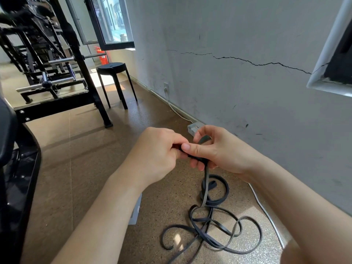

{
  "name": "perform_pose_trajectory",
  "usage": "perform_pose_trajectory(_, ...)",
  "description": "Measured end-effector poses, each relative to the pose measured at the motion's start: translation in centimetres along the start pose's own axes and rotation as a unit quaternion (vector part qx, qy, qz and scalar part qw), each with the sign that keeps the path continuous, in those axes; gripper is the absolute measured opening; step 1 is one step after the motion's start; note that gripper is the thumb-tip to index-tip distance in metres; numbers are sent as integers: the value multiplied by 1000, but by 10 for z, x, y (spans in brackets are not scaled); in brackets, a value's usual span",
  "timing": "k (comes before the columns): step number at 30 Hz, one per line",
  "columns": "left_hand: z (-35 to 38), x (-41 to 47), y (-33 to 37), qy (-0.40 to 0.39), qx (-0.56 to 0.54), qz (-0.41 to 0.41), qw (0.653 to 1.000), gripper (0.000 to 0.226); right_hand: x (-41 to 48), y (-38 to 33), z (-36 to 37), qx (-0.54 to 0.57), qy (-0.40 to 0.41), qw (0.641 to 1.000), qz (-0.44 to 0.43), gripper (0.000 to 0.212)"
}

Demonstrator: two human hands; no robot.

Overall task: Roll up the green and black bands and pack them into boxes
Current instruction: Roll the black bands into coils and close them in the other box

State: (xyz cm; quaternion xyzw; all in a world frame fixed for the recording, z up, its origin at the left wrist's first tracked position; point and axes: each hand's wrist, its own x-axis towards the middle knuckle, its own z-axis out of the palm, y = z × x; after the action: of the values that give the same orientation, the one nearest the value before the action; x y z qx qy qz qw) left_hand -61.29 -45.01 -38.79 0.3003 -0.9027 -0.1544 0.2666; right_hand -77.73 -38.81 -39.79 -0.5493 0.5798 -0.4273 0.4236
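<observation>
Right at centre frame, the left hand (156,149) and right hand (215,149) meet, fingers curled and pinching one end of the black band (206,180), which drops from the grip into loose loops on the speckled floor (95,149) at lower centre.

The band (206,174) is a flat dark strip, matt and rubbery-looking, with a dull sheen where sunlight falls on it. The floor (95,149) is speckled brown, cork-like and fine-grained, faintly glossy in the light. The wall (228,92) is grey painted plaster, matt, scuffed and cracked. The stool (111,66) looks like smooth black plastic. The frame (57,106) is black-painted metal carrying shiny chrome bars (59,60). The cable (265,212) is smooth white plastic.
</observation>
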Motion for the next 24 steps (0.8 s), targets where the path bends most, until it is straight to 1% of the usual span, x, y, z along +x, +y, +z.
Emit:
perform_pose_trajectory(2, 2, 0, 1, 7, -18, -20, 1000, 21, -1, 0, -1, 13, -3, 1000, -8, 41)
perform_pose_trajectory(3, 2, 0, 0, 10, -68, -45, 997, 21, -1, 0, -2, 39, -9, 999, -13, 41)
perform_pose_trajectory(4, 1, 0, -2, 5, -153, -70, 986, 21, -2, 0, -4, 77, -16, 997, -19, 40)
perform_pose_trajectory(5, 0, -1, -3, -11, -251, -87, 964, 22, -2, 0, -6, 119, -23, 992, -24, 40)
perform_pose_trajectory(6, 1, -1, -4, -27, -341, -97, 935, 23, -2, 0, -7, 156, -31, 987, -29, 39)
perform_pose_trajectory(7, 2, -2, -6, -39, -410, -100, 906, 25, -2, 0, -8, 185, -41, 981, -32, 38)
perform_pose_trajectory(8, 4, -2, -6, -44, -458, -99, 882, 24, -2, 0, -8, 208, -51, 976, -34, 38)
perform_pose_trajectory(9, 5, -2, -5, -43, -486, -100, 867, 23, -2, 1, -7, 227, -62, 971, -34, 36)
perform_pose_trajectory(10, 6, -1, -4, -40, -495, -101, 862, 21, -2, 1, -7, 239, -70, 968, -33, 33)
perform_pose_trajectory(11, 7, 0, -4, -34, -482, -100, 870, 20, -2, 1, -7, 245, -76, 966, -30, 30)
perform_pose_trajectory(12, 7, 0, -4, -23, -447, -95, 889, 19, -2, 1, -7, 246, -79, 966, -25, 28)
perform_pose_trajectory(14, 5, 0, -4, 9, -340, -84, 936, 12, -3, 0, -7, 234, -85, 969, -12, 28)
perform_pose_trajectory(15, 4, 0, -5, 23, -292, -84, 952, 9, -4, -1, -7, 216, -84, 973, -5, 32)
perform_pose_trajectory(16, 3, 1, -5, 37, -242, -83, 966, 15, -6, -2, -6, 183, -77, 980, -3, 40)
perform_pose_trajectory(17, 2, 1, -5, 46, -200, -82, 975, 22, -7, -4, -5, 128, -61, 990, -10, 49)
perform_pose_trajectory(18, 1, 1, -5, 50, -170, -82, 981, 25, -9, -6, -2, 53, -38, 998, -26, 54)
perform_pose_trajectory(19, 0, 0, -4, 53, -157, -83, 983, 27, -10, -7, 1, -26, -12, 998, -49, 54)
perform_pose_trajectory(21, -2, 1, -6, 56, -145, -89, 984, 29, -10, -8, 7, -148, 38, 983, -99, 47)
perform_pose_trajectory(22, -4, 1, -7, 60, -136, -92, 985, 31, -9, -8, 8, -184, 58, 974, -119, 43)
perform_pose_trajectory(24, -9, 0, -12, 74, -114, -96, 986, 35, -8, -7, 4, -214, 90, 964, -128, 36)
